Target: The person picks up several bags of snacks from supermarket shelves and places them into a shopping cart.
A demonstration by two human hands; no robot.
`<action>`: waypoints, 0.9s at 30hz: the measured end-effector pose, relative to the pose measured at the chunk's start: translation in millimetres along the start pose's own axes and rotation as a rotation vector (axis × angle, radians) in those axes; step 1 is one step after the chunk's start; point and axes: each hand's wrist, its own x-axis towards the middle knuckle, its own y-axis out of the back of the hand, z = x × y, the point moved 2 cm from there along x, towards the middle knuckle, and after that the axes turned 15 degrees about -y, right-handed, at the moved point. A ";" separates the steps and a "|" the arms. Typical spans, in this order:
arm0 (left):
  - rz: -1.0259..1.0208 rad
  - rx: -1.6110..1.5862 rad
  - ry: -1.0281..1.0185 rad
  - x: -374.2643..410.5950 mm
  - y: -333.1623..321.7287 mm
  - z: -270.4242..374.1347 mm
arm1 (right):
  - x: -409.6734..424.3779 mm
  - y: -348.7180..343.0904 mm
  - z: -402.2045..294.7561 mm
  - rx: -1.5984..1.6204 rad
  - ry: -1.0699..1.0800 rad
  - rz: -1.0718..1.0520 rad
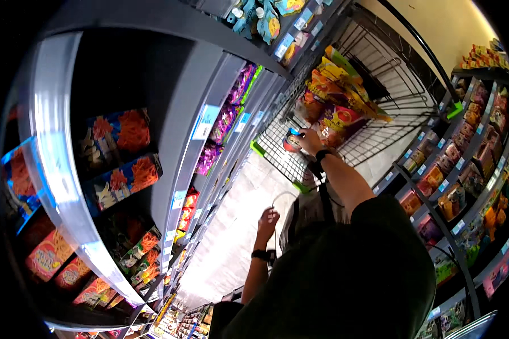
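Note:
My right hand (309, 142) reaches over the wire shopping cart (280, 163), its fingers closed on the blue top of a small rounded package (292, 142). Beside it in the cart lie yellow, orange and purple snack bags (339, 114). My left hand (269, 221) hangs lower, over the floor to the left of my body, its fingers bent around a thin cord (275, 205). Dark bands circle both wrists. A grey bag with dark straps (297, 212) hangs between my body and the cart.
Tall shelves on the left carry packaged snacks (133, 129) and purple bags (224, 123). Shelves of small packages (441, 161) line the right. Blue pouches (267, 23) stand on a shelf at the top. A pale tiled floor (237, 203) runs between the shelves.

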 end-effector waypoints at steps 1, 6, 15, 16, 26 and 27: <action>0.005 0.000 0.001 -8.7 3.3 -10.0 | 12.3 -8.4 2.9 0.027 -0.014 0.036; -0.009 0.022 0.048 -35.1 8.0 -25.5 | 70.9 -20.2 32.6 0.048 -0.303 0.233; 0.020 0.023 0.049 -24.9 -2.5 -23.4 | 9.9 85.9 -17.0 0.280 -0.104 0.406; 0.026 -0.014 -0.032 -18.3 4.7 -21.7 | -1.9 90.8 -9.8 0.285 0.034 0.454; 0.265 0.108 -0.866 -3.4 95.6 202.4 | -159.0 129.5 -153.2 0.430 0.580 0.349; 0.342 0.104 -1.002 -14.2 110.9 230.7 | -168.8 133.5 -175.3 0.407 0.553 0.319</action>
